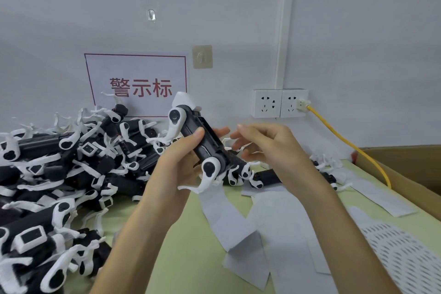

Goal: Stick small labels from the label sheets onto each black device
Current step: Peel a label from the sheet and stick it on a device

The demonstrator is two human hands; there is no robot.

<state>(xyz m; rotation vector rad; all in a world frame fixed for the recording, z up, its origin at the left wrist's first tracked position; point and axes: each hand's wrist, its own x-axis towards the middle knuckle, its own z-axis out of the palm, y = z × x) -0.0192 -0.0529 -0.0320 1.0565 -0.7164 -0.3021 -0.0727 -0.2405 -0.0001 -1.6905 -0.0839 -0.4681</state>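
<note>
**A:** Where is the black device (pixel 202 143) right now?

**B:** It is lifted off the table (pixel 191 258) in the left hand (pixel 177 162). The thumb lies across the long dark face and the fingers wrap round behind. It is tilted, probably so that face is turned towards the other hand for labelling.

**A:** And the right hand (pixel 267 148)?

**B:** It is just beside the device and not quite touching it. The thumb and forefinger reach towards it, and the other fingers are loosely curled. I cannot tell whether a small label sits between the fingertips (it would be tiny, and the hand is blurred).

**A:** Is a label already on it?

**B:** I can't make one out on the side that shows. The back is hidden by the palm.

**A:** What is around them?

**B:** Label sheets (pixel 281 229) trail across the table just below the hands, within easy reach. A pile of devices (pixel 59 162) is heaped to the left, cut off by the frame edge. Behind it is a wall sign (pixel 138 86), its lower edge covered by the pile. To the right are wall sockets (pixel 280 103) and a yellow cable (pixel 346 141) running down behind a cardboard box (pixel 410 169), whose inside is out of view.
</note>
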